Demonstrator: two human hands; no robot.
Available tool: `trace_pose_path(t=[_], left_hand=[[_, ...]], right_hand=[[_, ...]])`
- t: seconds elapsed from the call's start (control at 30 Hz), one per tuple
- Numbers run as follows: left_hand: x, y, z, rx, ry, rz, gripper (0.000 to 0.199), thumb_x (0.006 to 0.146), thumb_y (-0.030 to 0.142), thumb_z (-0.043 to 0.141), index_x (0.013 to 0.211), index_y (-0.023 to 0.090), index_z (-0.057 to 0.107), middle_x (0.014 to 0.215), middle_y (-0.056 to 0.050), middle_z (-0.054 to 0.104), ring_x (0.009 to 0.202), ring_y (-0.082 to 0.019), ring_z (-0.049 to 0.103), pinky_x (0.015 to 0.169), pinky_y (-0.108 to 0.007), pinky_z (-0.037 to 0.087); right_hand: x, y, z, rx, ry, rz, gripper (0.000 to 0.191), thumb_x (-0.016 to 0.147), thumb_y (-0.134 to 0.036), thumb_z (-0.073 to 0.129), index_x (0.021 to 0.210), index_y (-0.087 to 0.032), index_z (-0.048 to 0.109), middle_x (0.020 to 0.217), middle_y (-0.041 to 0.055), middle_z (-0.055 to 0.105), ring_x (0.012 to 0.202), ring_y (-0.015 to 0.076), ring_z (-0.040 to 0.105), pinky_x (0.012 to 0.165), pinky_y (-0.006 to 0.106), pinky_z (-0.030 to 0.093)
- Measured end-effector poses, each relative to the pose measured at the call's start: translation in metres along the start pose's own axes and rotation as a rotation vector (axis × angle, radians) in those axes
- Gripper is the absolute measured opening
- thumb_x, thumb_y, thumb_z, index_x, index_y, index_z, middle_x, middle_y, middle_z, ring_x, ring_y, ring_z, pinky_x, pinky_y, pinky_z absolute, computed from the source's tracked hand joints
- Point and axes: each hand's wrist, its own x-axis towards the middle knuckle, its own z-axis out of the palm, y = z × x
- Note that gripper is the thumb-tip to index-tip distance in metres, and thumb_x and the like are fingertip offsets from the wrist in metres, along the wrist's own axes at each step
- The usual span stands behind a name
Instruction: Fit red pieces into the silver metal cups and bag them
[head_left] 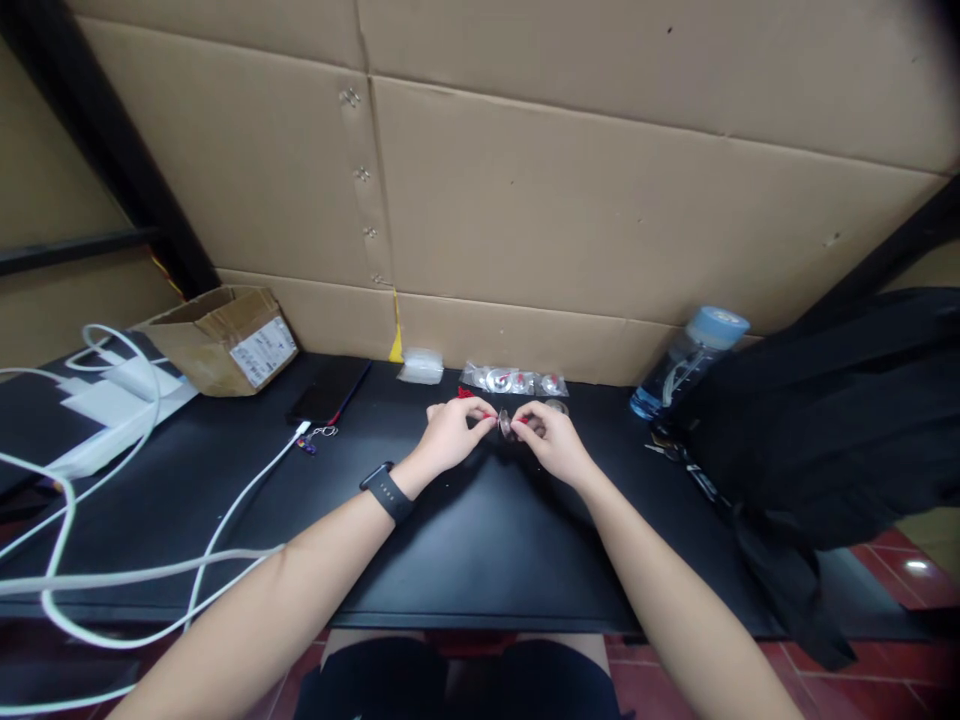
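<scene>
Two bare hands, a left (452,436) and a right (553,444), meet above a black tabletop (480,540), one small round metallic piece (506,425) between them, in the head view. Thumb and fingers of each hand are drawn together, clamped on the piece from either side; spots of red at the fingertips are too small to identify. One dark watch (388,492) circles the left wrist.

Just beyond the hands lie one bit of red cord (466,393), one clear packet (421,366) and a row of clear packets holding shiny round pieces (499,379), their exact number blurred. One more round item (556,406) sits partly hidden behind the right hand.

At left are one open cardboard box (225,338), one dark phone (328,392) with a charm (306,445) beside it, and several white cables (247,495). At right, one blue-lidded bottle (686,362) leans beside one black bag (832,420), with keys (664,446) near its base. One yellow strip (396,335) hangs against the cardboard wall (540,220).
</scene>
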Motion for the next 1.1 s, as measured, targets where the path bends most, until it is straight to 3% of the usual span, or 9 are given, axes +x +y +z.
trace_pose_path(t=[0.1, 0.23, 0.47, 0.57, 0.67, 0.77, 0.87, 0.97, 1.1], left_hand=[[0.003, -0.007, 0.005, -0.184, -0.02, 0.0, 0.01, 0.088, 0.033, 0.069, 0.091, 0.026, 0.075, 0.096, 0.001, 0.08, 0.097, -0.02, 0.074, 0.096, -0.034, 0.048], [0.005, -0.014, 0.009, -0.271, -0.03, 0.016, 0.012, 0.086, 0.035, 0.07, 0.091, 0.025, 0.075, 0.097, -0.001, 0.08, 0.098, -0.021, 0.075, 0.095, -0.032, 0.053], [0.005, -0.018, 0.011, -0.263, -0.042, 0.023, 0.011, 0.085, 0.032, 0.07, 0.091, 0.025, 0.076, 0.096, -0.001, 0.08, 0.095, -0.021, 0.075, 0.095, -0.033, 0.054], [0.005, -0.017, 0.013, -0.277, -0.056, 0.039, 0.012, 0.086, 0.033, 0.069, 0.091, 0.024, 0.076, 0.096, -0.001, 0.08, 0.095, -0.021, 0.075, 0.095, -0.032, 0.054], [0.007, -0.015, 0.009, -0.268, -0.074, 0.068, 0.015, 0.085, 0.033, 0.07, 0.095, 0.024, 0.075, 0.097, -0.002, 0.08, 0.095, -0.02, 0.074, 0.093, -0.031, 0.054], [0.014, -0.023, -0.01, -0.143, 0.007, 0.036, 0.022, 0.087, 0.034, 0.067, 0.106, 0.026, 0.075, 0.1, -0.002, 0.08, 0.097, -0.022, 0.073, 0.094, -0.035, 0.053], [0.022, -0.047, -0.037, 0.279, 0.164, -0.031, 0.02, 0.09, 0.031, 0.06, 0.098, 0.026, 0.078, 0.116, -0.005, 0.077, 0.119, -0.033, 0.063, 0.103, -0.05, 0.044], [0.027, -0.076, -0.054, 0.545, 0.087, -0.015, 0.028, 0.086, 0.02, 0.057, 0.099, 0.028, 0.08, 0.137, -0.003, 0.068, 0.135, -0.038, 0.049, 0.106, -0.057, 0.035], [0.03, -0.09, -0.057, 0.617, 0.038, -0.008, 0.041, 0.088, 0.018, 0.05, 0.116, 0.029, 0.077, 0.132, -0.006, 0.071, 0.13, -0.035, 0.054, 0.103, -0.053, 0.035]], right_hand=[[0.0, 0.001, 0.005, 0.216, 0.022, 0.005, 0.024, 0.093, -0.043, 0.064, 0.096, -0.02, 0.061, 0.102, 0.007, 0.071, 0.078, 0.0185, 0.073, 0.069, 0.03, 0.056], [-0.001, 0.005, 0.011, 0.359, 0.019, 0.024, 0.027, 0.093, -0.047, 0.065, 0.096, -0.02, 0.059, 0.123, 0.0093, 0.066, 0.081, 0.0178, 0.075, 0.069, 0.03, 0.059], [0.0, 0.01, 0.011, 0.464, -0.042, 0.057, 0.038, 0.091, -0.045, 0.068, 0.121, -0.024, 0.061, 0.115, 0.0071, 0.069, 0.078, 0.0164, 0.074, 0.07, 0.031, 0.06], [-0.001, 0.006, 0.01, 0.472, -0.068, 0.071, 0.041, 0.087, -0.044, 0.073, 0.121, -0.023, 0.064, 0.108, 0.006, 0.071, 0.081, 0.0173, 0.073, 0.076, 0.032, 0.06], [-0.002, 0.001, 0.009, 0.442, -0.062, 0.039, 0.045, 0.078, -0.038, 0.082, 0.118, -0.023, 0.067, 0.119, 0.0065, 0.069, 0.085, 0.0166, 0.071, 0.082, 0.033, 0.06], [-0.002, 0.001, 0.007, 0.368, -0.035, 0.031, 0.045, 0.077, -0.036, 0.082, 0.117, -0.023, 0.068, 0.121, 0.0075, 0.067, 0.08, 0.0143, 0.069, 0.074, 0.029, 0.059], [0.0, 0.004, 0.005, 0.307, 0.003, 0.027, 0.042, 0.077, -0.036, 0.082, 0.115, -0.022, 0.069, 0.119, 0.0078, 0.067, 0.076, 0.0133, 0.066, 0.067, 0.027, 0.057], [0.003, 0.007, 0.003, 0.282, 0.016, 0.024, 0.042, 0.077, -0.037, 0.081, 0.115, -0.022, 0.07, 0.117, 0.0076, 0.068, 0.075, 0.013, 0.065, 0.067, 0.026, 0.056], [0.003, 0.009, 0.0, 0.252, 0.021, 0.012, 0.042, 0.078, -0.036, 0.08, 0.115, -0.022, 0.07, 0.117, 0.0078, 0.068, 0.075, 0.0126, 0.064, 0.067, 0.026, 0.056]])
